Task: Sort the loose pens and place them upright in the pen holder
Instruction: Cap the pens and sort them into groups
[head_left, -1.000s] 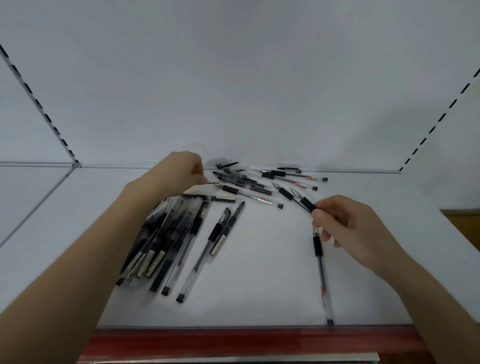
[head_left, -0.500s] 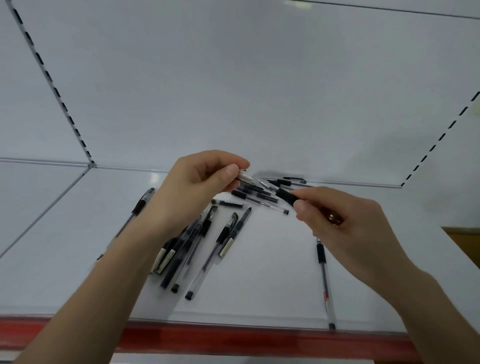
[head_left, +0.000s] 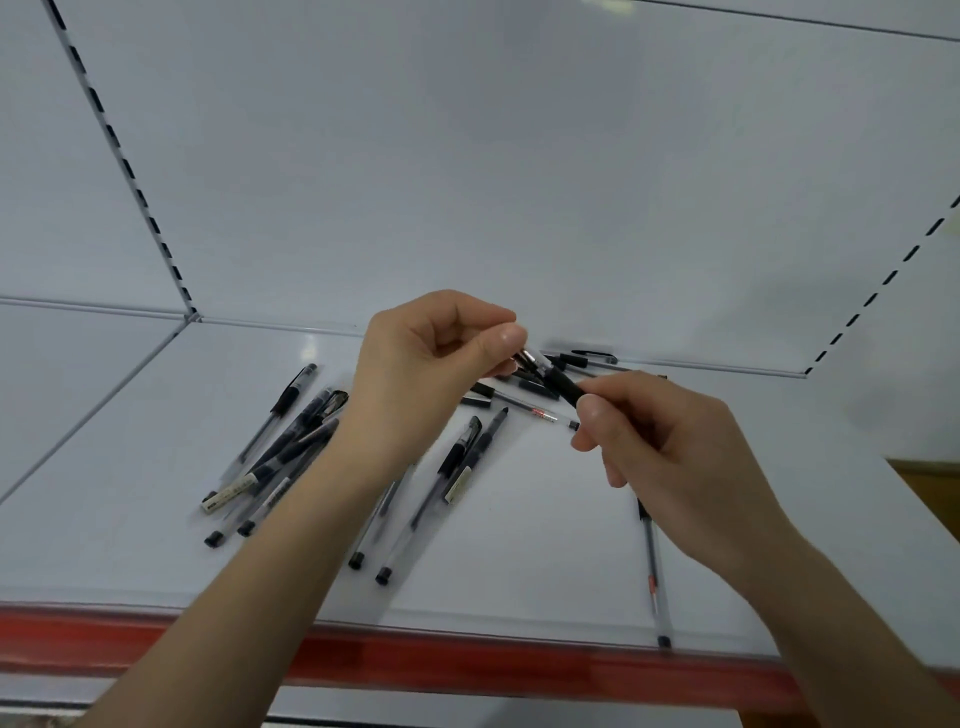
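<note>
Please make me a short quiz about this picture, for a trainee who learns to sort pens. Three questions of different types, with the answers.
1. True or false: a pen holder stands on the shelf.
2. What do the left hand and the right hand hold together? A) one pen B) a ruler C) nothing
3. Which hand pinches that pen's silver tip end?
Key: 1 false; 2 A; 3 left hand.

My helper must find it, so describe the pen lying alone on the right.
Find the white shelf with the red front strip. Near its front right, below the right hand, one pen lies alone, clear of the piles.
</note>
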